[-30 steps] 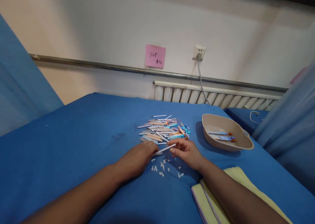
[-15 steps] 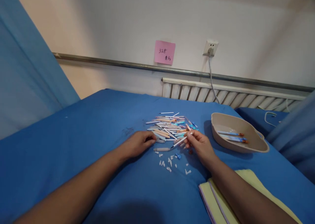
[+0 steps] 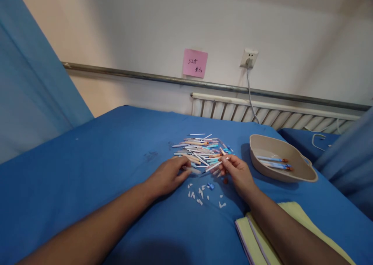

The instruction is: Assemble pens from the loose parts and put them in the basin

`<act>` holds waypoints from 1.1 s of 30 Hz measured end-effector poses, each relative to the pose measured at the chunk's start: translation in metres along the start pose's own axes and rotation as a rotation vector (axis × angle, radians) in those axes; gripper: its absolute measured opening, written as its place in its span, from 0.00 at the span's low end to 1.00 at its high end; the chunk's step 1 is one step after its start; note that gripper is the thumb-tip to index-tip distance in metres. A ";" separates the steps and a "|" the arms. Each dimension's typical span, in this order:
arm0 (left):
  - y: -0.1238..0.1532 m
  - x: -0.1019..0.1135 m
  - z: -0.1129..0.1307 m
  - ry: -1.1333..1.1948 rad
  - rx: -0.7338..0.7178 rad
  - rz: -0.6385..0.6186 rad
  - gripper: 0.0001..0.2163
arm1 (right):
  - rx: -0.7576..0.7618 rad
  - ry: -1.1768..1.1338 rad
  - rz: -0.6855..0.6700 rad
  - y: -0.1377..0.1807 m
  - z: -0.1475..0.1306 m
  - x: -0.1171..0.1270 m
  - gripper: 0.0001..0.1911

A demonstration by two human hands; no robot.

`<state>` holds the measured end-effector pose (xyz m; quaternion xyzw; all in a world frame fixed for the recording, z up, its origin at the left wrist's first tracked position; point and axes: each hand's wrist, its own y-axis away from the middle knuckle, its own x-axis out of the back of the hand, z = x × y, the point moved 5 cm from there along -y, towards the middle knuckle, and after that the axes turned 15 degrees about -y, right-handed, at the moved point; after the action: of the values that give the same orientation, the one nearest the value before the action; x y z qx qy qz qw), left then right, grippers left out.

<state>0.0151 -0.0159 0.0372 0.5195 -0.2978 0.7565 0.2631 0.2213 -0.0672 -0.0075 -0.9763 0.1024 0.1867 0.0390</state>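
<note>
A heap of pen parts (image 3: 201,150) in white, blue and orange lies on the blue sheet (image 3: 110,156). My right hand (image 3: 237,173) pinches a thin white refill (image 3: 214,166) that points left towards the heap. My left hand (image 3: 169,175) rests on the sheet and its fingers close on a pale pen barrel (image 3: 192,170). Several small white caps (image 3: 199,195) and a blue piece (image 3: 210,186) lie scattered just in front of both hands.
A beige tray (image 3: 303,175) at the right holds two finished pens (image 3: 274,162). A yellow cloth (image 3: 294,214) lies under my right forearm. Behind stand a wall with a pink note (image 3: 195,63), a socket (image 3: 249,58), a rail and a radiator (image 3: 274,117).
My view swung left and up slightly. My right hand carried the refill up towards the heap. My left hand moved right and took hold of the barrel that lay loose on the sheet.
</note>
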 end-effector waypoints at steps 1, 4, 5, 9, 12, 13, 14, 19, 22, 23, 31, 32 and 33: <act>0.000 0.003 0.002 0.041 -0.007 0.020 0.07 | 0.001 -0.007 0.004 0.000 0.000 0.000 0.19; -0.001 0.007 0.007 0.121 -0.005 0.036 0.06 | 0.000 -0.026 0.012 0.000 -0.001 0.000 0.19; -0.001 0.007 0.007 0.134 0.001 0.039 0.05 | -0.001 -0.032 0.017 0.000 -0.001 0.000 0.20; -0.001 0.005 0.006 0.173 0.035 0.032 0.06 | 0.000 -0.045 0.035 0.000 -0.002 0.000 0.20; -0.001 0.003 0.000 0.190 0.087 0.018 0.06 | 0.042 -0.034 0.049 -0.001 -0.003 0.001 0.19; -0.001 0.004 -0.003 0.189 0.113 0.028 0.06 | 0.068 -0.022 0.060 -0.002 -0.004 0.002 0.19; -0.002 0.006 -0.007 0.185 0.143 0.048 0.06 | 0.097 -0.004 0.073 -0.003 -0.005 0.004 0.19; -0.003 0.024 -0.038 0.237 0.357 0.243 0.08 | 0.184 0.087 0.119 -0.009 -0.008 0.011 0.20; -0.004 0.026 -0.053 0.352 0.444 0.309 0.08 | 0.175 0.106 0.105 -0.009 -0.006 0.011 0.21; -0.005 0.025 -0.057 0.394 0.458 0.316 0.09 | 0.163 0.104 0.094 -0.009 -0.005 0.010 0.21; -0.012 0.001 -0.073 0.565 0.432 0.262 0.17 | 0.094 0.080 0.060 -0.005 -0.001 0.003 0.22; -0.014 -0.001 -0.074 0.539 0.409 0.243 0.18 | 0.094 0.080 0.059 -0.005 -0.001 0.003 0.22; -0.015 -0.003 -0.074 0.496 0.385 0.220 0.18 | 0.090 0.083 0.058 -0.005 -0.001 0.003 0.22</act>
<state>-0.0201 0.0473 0.0159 0.3245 -0.1307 0.9261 0.1415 0.2253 -0.0626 -0.0075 -0.9770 0.1404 0.1426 0.0732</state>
